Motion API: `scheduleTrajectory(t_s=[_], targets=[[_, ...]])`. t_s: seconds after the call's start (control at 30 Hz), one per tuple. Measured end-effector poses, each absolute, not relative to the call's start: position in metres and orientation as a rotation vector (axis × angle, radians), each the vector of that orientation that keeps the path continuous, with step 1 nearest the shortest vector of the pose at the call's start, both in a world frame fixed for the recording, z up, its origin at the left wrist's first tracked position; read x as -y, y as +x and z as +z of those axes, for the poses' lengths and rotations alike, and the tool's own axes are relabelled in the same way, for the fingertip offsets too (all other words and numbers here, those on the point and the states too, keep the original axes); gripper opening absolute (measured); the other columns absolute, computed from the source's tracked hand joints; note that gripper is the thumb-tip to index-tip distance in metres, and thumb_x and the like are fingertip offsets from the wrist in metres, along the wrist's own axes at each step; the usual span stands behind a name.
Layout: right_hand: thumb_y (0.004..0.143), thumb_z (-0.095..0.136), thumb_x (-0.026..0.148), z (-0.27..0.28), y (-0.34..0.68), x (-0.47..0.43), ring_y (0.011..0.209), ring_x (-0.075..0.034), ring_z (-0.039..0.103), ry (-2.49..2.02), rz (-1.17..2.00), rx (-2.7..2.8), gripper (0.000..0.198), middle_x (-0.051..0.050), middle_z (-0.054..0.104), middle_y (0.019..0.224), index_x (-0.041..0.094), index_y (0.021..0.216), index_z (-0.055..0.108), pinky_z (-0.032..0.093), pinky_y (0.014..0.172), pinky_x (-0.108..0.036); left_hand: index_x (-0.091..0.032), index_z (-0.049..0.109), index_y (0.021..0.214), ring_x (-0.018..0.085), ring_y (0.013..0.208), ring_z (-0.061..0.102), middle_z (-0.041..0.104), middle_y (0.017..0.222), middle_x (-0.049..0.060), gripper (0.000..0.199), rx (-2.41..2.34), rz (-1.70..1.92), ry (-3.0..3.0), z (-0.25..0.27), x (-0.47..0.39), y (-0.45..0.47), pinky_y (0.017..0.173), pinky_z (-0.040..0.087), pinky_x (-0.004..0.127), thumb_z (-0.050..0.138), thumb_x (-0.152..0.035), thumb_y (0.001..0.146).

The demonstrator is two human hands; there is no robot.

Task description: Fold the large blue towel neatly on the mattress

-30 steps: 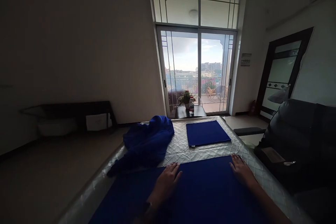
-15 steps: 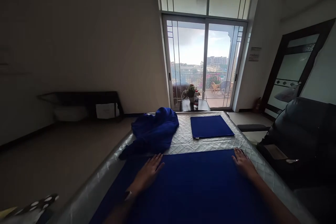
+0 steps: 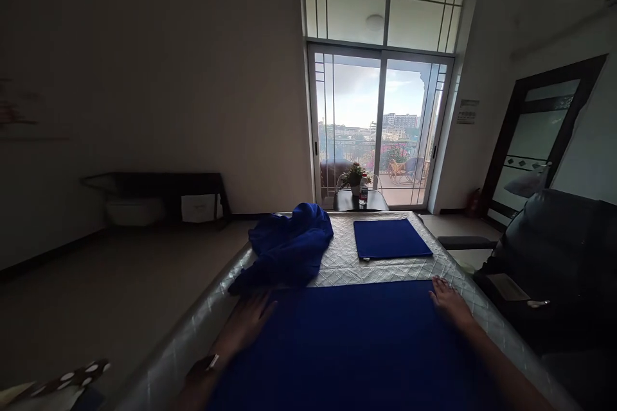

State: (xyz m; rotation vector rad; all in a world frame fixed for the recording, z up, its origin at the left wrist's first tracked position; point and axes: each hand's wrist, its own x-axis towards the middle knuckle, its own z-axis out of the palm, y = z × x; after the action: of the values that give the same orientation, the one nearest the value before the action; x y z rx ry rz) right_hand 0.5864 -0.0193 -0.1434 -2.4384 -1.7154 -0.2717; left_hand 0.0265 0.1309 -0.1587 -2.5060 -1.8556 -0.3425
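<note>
Large blue cloth (image 3: 351, 340) flat between both hands (image 3: 248, 318) (image 3: 450, 305)

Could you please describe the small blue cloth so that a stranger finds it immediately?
Facing the sliding door, find the silver quilted surface. Near its far end, right of the crumpled blue cloth, lies the small blue cloth. Unlike that heap and the large blue cloth nearest the camera, it is small and flat, with a white tag at its near edge.
</note>
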Motion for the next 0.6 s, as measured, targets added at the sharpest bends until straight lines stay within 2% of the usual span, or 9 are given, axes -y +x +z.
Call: scheduleTrajectory(t_s=[0.17,0.27,0.4,0.5,0.6], targets=[[0.1,0.024,0.028,-0.135,0.511,-0.005,0.157,-0.026,0.025,-2.222,-0.271,1.874,0.062,-0.015,0.032,0.167,0.009,0.158,0.037,0.022,0.129,-0.047,-0.005,0.036,0.157,0.029,0.156,0.029,0.035,0.166,0.018,0.067,1.745,-0.447,-2.566,-0.145,-0.119,0.079,0.128,0.025,0.047,0.02,-0.045,0.106],[0.102,0.027,0.039,-0.145,0.441,-0.026,0.156,-0.023,0.027,-2.017,-0.189,2.051,0.062,-0.008,0.031,0.167,0.015,0.159,0.038,0.027,0.128,-0.04,-0.014,0.045,0.154,0.023,0.155,0.032,0.04,0.165,0.011,0.062,1.482,-0.495,-2.724,-0.142,-0.102,0.149,0.13,0.025,0.041,0.024,-0.047,0.106],[0.102,0.029,0.041,-0.164,0.379,-0.044,0.154,-0.021,0.031,-1.853,-0.077,2.177,0.06,-0.003,0.034,0.165,0.024,0.159,0.037,0.028,0.127,-0.039,-0.022,0.051,0.152,0.023,0.153,0.037,0.048,0.16,0.009,0.054,1.247,-0.485,-2.874,-0.15,-0.086,0.223,0.128,0.03,0.039,0.032,-0.038,0.103],[0.102,0.028,0.045,-0.174,0.38,-0.045,0.155,-0.022,0.03,-1.843,-0.002,2.159,0.062,-0.005,0.034,0.164,0.022,0.159,0.038,0.027,0.128,-0.042,-0.023,0.053,0.151,0.028,0.15,0.04,0.05,0.158,0.011,0.054,1.274,-0.478,-2.881,-0.158,-0.088,0.228,0.125,0.036,0.045,0.035,-0.037,0.101],[0.101,0.028,0.049,-0.174,0.413,-0.036,0.156,-0.022,0.027,-1.89,0.062,2.093,0.066,-0.006,0.033,0.165,0.02,0.159,0.037,0.025,0.129,-0.043,-0.024,0.048,0.154,0.027,0.151,0.038,0.045,0.161,0.009,0.058,1.387,-0.426,-2.85,-0.169,-0.101,0.191,0.126,0.034,0.046,0.031,-0.041,0.101]])
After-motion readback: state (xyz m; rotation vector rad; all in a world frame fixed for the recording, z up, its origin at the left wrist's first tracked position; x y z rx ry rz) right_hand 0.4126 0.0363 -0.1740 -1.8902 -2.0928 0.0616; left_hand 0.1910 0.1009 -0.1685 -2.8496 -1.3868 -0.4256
